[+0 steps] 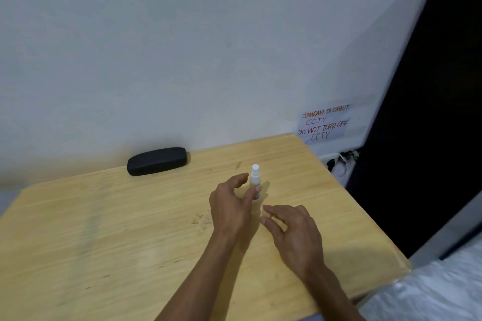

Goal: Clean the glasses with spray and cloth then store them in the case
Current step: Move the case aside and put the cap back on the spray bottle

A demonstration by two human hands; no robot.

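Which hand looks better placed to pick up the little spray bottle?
The left hand: its spread fingers already flank the upright spray bottle. The right hand hovers open, nearer the person, farther from it.

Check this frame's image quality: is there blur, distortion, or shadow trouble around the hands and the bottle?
Head view: soft overall, with slight motion blur on the left hand and right hand; the spray bottle looks washed out against the table; wide-angle bending shows along the table edges; soft shadows fall right of the hands; the black case reads clearly.

small white spray bottle (254,180) stands upright mid-table; black case (156,161) lies closed near wall.
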